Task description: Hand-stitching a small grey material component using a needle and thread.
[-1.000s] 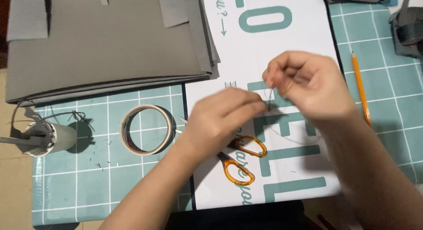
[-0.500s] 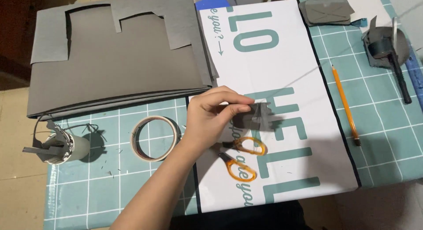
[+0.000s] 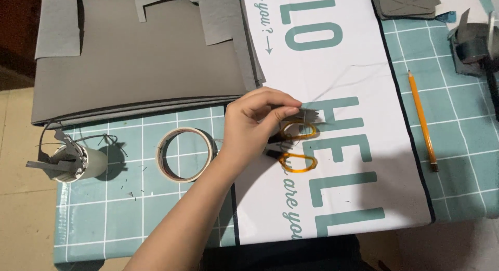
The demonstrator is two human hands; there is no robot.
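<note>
**Head view.** The left hand [image 3: 257,123] reaches in from the lower left. Its thumb and forefinger are pinched together on a small grey scrap [image 3: 311,115], with the other fingers curled loosely beneath. The scrap is held over the white banner [image 3: 358,58] with large teal lettering, just above the orange-handled scissors [image 3: 297,147]. The scissors lie flat on the banner, and the hand partly covers their blades. The right hand is out of frame, so whether it is open or closed cannot be told.

Left of the hand, a roll of tape [image 3: 185,154] lies flat on the teal gridded cutting mat [image 3: 125,214], near the wrist but not touching it. Farther left stands a small white cylinder [image 3: 73,163] with grey strips sticking out of it. A stack of grey sheets [image 3: 140,78], with notches cut from its upper edge, fills the top left and overlaps the banner's left edge. An orange pencil [image 3: 422,120] lies on the mat to the right of the banner, well away from the hand. Grey cut-outs [image 3: 405,3] and a dark grey assembled piece [image 3: 470,42] sit at the top right.

**Step in hand (judged).** The scrap appears to be held up and positioned with one hand only. The scissors are set down and the tape is untouched. Because the piece is tiny and held at its edge, any further handling calls for a steady fingertip grip, and very likely a second hand to support it.
</note>
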